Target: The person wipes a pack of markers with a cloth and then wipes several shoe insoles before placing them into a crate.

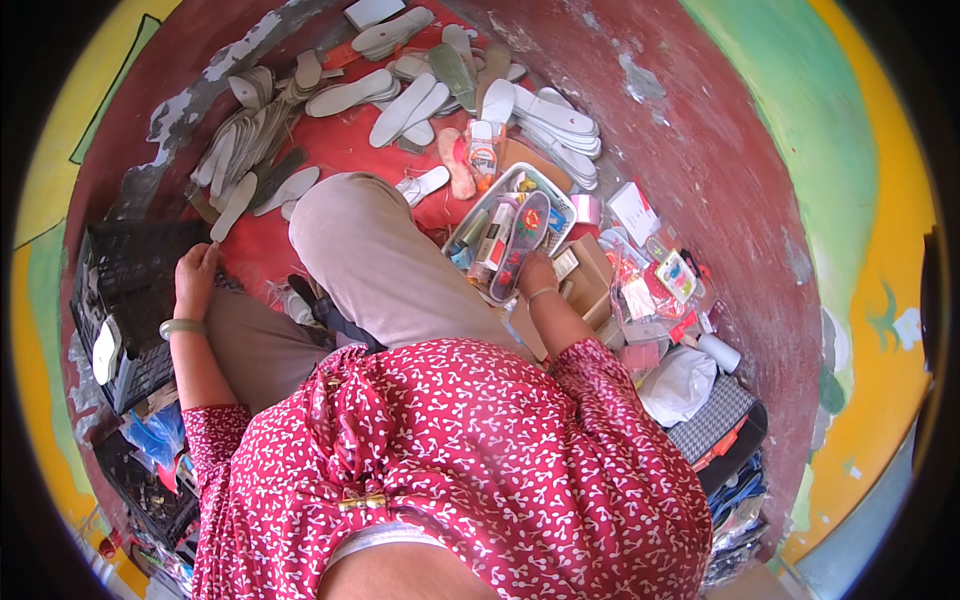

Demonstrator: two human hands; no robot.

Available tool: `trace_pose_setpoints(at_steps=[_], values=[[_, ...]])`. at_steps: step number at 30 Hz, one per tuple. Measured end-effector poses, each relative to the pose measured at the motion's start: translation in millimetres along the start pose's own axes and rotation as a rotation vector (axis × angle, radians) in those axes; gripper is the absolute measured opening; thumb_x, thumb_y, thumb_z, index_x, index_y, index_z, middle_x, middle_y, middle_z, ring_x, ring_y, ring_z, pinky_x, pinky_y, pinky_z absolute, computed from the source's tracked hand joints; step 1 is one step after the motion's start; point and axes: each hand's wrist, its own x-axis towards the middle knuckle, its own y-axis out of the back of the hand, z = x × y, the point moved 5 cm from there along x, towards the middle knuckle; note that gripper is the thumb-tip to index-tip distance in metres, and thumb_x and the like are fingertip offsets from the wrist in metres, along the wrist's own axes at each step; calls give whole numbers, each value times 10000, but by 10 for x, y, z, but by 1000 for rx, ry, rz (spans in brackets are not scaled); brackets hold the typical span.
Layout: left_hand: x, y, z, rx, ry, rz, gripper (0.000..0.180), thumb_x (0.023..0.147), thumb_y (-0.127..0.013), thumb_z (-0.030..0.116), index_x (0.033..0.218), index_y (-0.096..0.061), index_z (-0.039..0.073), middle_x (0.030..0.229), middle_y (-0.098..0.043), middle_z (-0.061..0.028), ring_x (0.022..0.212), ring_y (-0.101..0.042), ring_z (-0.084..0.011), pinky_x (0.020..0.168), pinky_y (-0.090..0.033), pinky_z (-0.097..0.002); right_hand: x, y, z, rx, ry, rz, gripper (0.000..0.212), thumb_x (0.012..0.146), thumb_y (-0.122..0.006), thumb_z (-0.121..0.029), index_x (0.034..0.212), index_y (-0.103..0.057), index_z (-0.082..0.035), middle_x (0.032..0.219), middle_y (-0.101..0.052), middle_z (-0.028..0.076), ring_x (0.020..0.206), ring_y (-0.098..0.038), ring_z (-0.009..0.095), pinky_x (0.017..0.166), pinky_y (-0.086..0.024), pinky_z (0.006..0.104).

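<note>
In my right hand is a grey insole with red and green patterns, held by its edge near the narrower end. It is tilted over a white plastic basket packed with small goods. My left hand, a bangle on its wrist, is out at the left with the fingertips pinched together. Their tips meet the lower end of a long white insole. Whether they grip that insole or something finer, such as a thread, cannot be made out.
Stacks of white insoles lie on a red cloth ahead, by the wall. My raised knee stands between my hands. Black crates are at the left. An open cardboard box, packets and a white plastic bag crowd the right.
</note>
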Motion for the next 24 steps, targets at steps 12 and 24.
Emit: trace_pose_setpoints(at_steps=[12,24], values=[[-261,179,107,117,88,-14,296,872,-535,247,741,-621,-4,658,-611,-142,625,-602,-238,601,-452,-319,529,-73,170,171,-473,-173,303,845,-525,-235,1031,-646,-30,1104,-608,154,1013,-598,296,814,-493,374],[-275,124,132,135,43,-14,296,882,-533,245,741,-611,-3,641,-599,-91,584,-536,-133,564,-421,-284,351,-89,-78,413,-688,-45,514,819,-581,-241,1230,-404,13,1154,-556,218,1065,-557,356,876,-459,429]])
